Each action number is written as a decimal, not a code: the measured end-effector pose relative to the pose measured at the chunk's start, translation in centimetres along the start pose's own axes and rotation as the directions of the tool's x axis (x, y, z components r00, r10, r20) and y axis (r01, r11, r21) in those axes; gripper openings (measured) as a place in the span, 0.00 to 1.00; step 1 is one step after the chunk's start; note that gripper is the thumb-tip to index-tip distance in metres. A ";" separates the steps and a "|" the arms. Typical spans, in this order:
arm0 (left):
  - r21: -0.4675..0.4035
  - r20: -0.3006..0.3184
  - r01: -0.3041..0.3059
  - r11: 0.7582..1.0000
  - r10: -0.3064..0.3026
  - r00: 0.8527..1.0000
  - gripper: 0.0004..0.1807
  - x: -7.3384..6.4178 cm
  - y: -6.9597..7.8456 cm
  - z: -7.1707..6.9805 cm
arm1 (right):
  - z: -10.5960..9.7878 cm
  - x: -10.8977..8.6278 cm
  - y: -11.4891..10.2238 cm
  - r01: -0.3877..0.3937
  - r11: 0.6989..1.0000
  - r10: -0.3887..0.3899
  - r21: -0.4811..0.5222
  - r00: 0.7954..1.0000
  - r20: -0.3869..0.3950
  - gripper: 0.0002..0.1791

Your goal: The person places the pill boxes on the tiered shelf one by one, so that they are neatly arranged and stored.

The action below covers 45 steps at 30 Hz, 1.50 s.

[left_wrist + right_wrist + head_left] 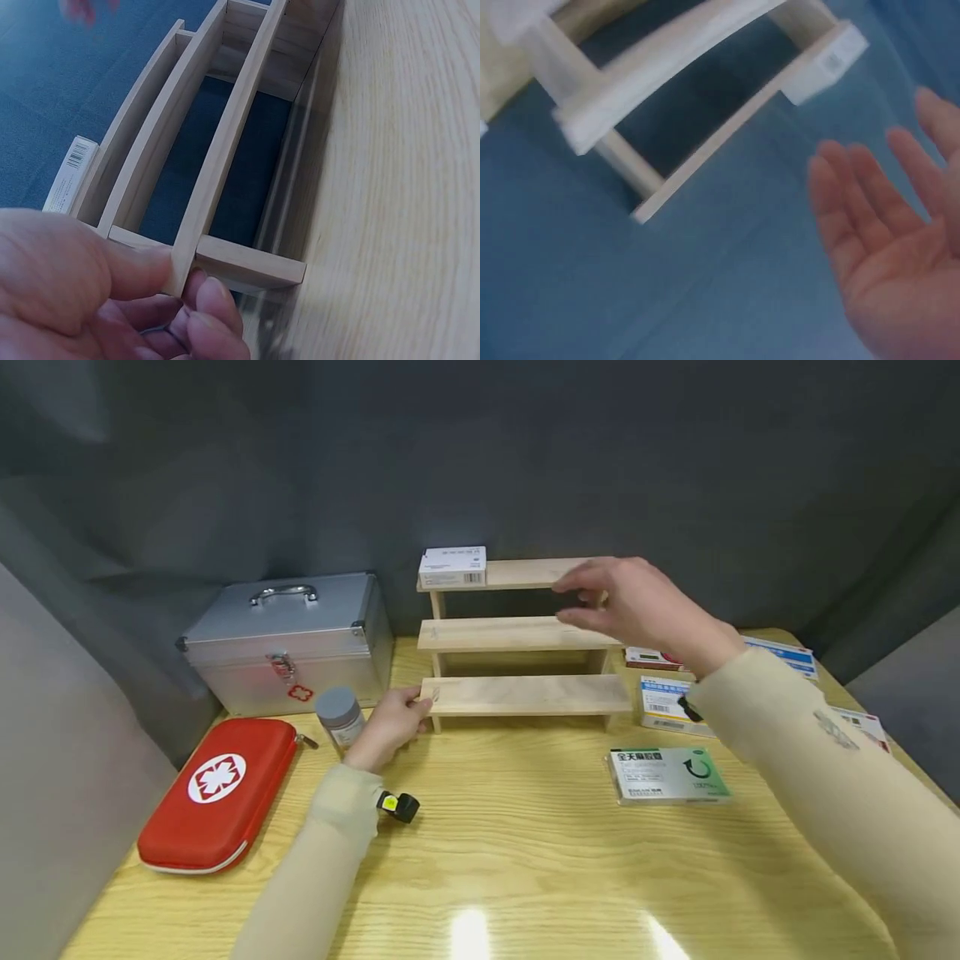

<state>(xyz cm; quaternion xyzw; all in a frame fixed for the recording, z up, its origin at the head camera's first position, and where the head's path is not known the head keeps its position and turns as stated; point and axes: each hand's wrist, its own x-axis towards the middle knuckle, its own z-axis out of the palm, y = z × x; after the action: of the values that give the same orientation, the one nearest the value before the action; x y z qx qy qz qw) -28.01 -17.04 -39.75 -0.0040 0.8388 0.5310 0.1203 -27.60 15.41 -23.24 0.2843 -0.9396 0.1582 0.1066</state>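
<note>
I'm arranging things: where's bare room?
Bare: the middle board of the pale wooden rack; its top board, just right of the white cardboard box; the yellow wooden table between the cream left sleeve and green-and-white box. Crowded: left, around the silver metal case and red zip case; right, among cardboard boxes.

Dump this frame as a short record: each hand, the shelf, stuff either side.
left_hand: left hand grips left end of wooden shelf, bottom tier
right_hand: right hand holds nothing, near top tier's right end
shelf_load: white box, top tier, left end
left_side: silver case, red pouch, gray-lidded bottle
right_side: green-and-white box nearest camera; more boxes behind, some partly hidden
</note>
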 end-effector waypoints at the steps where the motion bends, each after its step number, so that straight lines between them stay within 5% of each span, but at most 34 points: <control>1: 0.003 0.001 -0.003 1.000 0.003 1.000 0.30 0.1 -0.1 -0.2 | 0.1 -1.5 0.0 0.002 1.000 -0.002 -0.001 1.000 -0.006 0.22; 8: 0.005 0.016 -0.007 1.000 0.007 1.000 0.30 0.1 -0.5 -1.1 | 1.7 -10.5 1.5 -0.017 1.000 0.017 0.000 0.999 -0.034 0.20; 12: 0.002 0.020 -0.014 1.000 0.014 1.000 0.31 0.3 -0.5 -1.8 | 2.6 -13.3 2.4 -0.138 0.990 0.135 0.020 0.983 0.128 0.25; 16: 0.003 0.015 -0.016 1.000 0.016 1.000 0.30 0.2 -0.8 -2.5 | 3.4 -14.1 3.5 -0.321 0.947 0.302 -0.016 0.873 0.384 0.37; 19: 0.002 0.026 -0.011 1.000 0.011 1.000 0.30 0.1 -1.0 -2.9 | 4.1 -14.3 4.2 -0.395 0.916 0.376 -0.062 0.798 0.471 0.46; 24: 0.003 0.034 -0.010 1.000 0.010 0.999 0.30 -0.2 -1.0 -3.4 | 5.1 -14.2 4.6 -0.418 0.905 0.393 -0.074 0.760 0.518 0.52; 45: 0.031 0.035 -0.014 0.999 0.013 0.999 0.31 -0.6 -1.5 -5.7 | 7.3 -12.6 3.5 -0.377 0.926 0.325 -0.021 0.766 0.555 0.45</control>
<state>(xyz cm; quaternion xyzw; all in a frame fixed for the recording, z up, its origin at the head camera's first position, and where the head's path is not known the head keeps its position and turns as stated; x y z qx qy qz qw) -28.34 -22.88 -38.64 0.0127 0.8449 0.5185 0.1313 -20.11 21.83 -34.44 0.1413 -0.9583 0.1299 -0.2116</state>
